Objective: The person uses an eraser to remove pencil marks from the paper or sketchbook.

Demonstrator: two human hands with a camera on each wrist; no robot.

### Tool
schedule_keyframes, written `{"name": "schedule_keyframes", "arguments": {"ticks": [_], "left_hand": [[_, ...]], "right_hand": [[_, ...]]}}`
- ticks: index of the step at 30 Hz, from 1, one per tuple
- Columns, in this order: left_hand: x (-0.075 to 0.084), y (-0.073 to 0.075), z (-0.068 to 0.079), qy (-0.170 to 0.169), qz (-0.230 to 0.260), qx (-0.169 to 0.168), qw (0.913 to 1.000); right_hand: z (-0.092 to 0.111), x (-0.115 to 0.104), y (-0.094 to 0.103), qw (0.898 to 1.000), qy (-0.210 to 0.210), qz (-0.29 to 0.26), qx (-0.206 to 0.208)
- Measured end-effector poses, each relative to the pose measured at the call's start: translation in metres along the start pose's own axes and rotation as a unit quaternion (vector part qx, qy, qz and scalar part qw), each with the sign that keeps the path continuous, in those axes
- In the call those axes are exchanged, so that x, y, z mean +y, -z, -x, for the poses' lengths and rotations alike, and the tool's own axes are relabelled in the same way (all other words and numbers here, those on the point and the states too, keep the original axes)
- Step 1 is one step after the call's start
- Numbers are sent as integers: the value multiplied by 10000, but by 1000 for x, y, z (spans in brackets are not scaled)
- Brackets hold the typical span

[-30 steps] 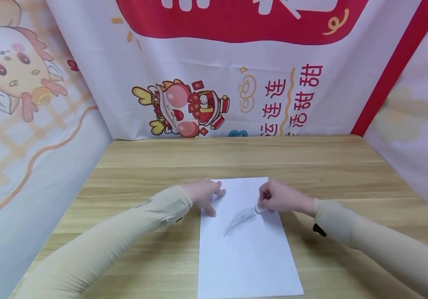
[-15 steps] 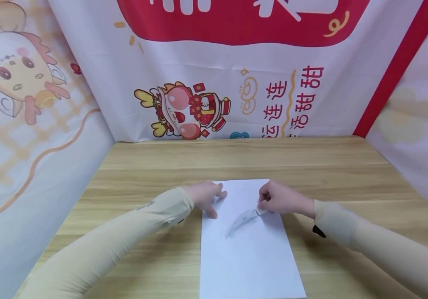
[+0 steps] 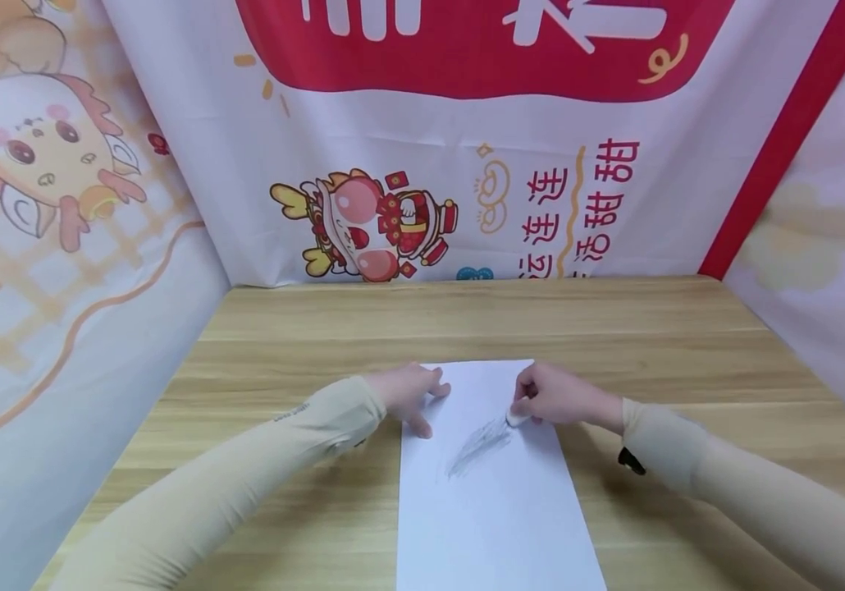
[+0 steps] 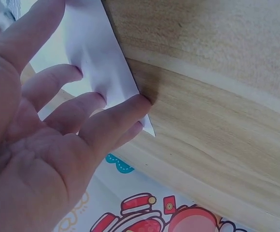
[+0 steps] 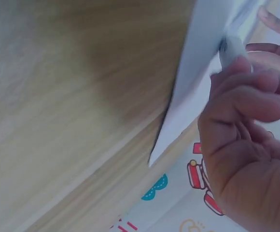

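Note:
A white sheet of paper (image 3: pixel 496 525) lies on the wooden table, with a grey patch of pencil-like shading (image 3: pixel 480 447) slanting across its upper half. My left hand (image 3: pixel 408 394) rests on the sheet's upper left corner, fingers and thumb spread; in the left wrist view its fingertips (image 4: pixel 142 102) press near the paper's edge. Between thumb and curled fingers, my right hand (image 3: pixel 563 396) pinches a small white eraser (image 5: pixel 234 50) whose tip is darkened. That tip is at the upper right end of the shading. Most of the eraser is hidden by the fingers.
The wooden table (image 3: pixel 304 328) extends around the sheet on both sides and behind it. A printed cloth backdrop (image 3: pixel 430 131) hangs at the table's far edge, and similar cloths (image 3: pixel 98 369) flank it left and right.
The whole scene sits slightly lower in the head view, as the camera has tilted up a little. Both hands stay at nearly the same places on the paper, the eraser still pinched.

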State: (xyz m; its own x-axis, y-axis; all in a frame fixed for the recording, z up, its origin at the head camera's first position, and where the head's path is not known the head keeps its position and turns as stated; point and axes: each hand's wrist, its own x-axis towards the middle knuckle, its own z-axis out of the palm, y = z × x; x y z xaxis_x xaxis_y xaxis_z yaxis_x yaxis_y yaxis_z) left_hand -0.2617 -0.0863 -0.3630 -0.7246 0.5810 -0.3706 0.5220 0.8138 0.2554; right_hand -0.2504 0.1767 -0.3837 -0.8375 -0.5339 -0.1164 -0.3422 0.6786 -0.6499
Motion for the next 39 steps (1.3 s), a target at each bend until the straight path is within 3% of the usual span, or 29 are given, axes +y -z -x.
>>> {"name": "schedule_keyframes", "arguments": {"ticks": [6, 12, 17, 22, 28, 33, 39], "left_hand": [[0, 0, 0, -119, -67, -1, 9999], [1, 2, -1, -160, -167, 1, 9997], [1, 0, -3, -180, -180, 30, 9997], [-1, -1, -2, -109, -101, -14, 9999], [-7, 1, -3, -333, -32, 46, 9994], [-9, 1, -1, -264, -136, 89, 9995], [-5, 1, 1, -348, -60, 45, 9994]], "right_hand": [[0, 0, 1, 9998, 40, 86, -171], [0, 0, 1, 9995, 191, 235, 77], [2, -1, 3, 9997, 121, 157, -170], [1, 0, 2, 9998, 71, 187, 72], [-2, 1, 4, 9996, 118, 114, -214], [-7, 0, 3, 9997, 52, 182, 156], [-4, 0, 0, 9997, 138, 79, -163]]}}
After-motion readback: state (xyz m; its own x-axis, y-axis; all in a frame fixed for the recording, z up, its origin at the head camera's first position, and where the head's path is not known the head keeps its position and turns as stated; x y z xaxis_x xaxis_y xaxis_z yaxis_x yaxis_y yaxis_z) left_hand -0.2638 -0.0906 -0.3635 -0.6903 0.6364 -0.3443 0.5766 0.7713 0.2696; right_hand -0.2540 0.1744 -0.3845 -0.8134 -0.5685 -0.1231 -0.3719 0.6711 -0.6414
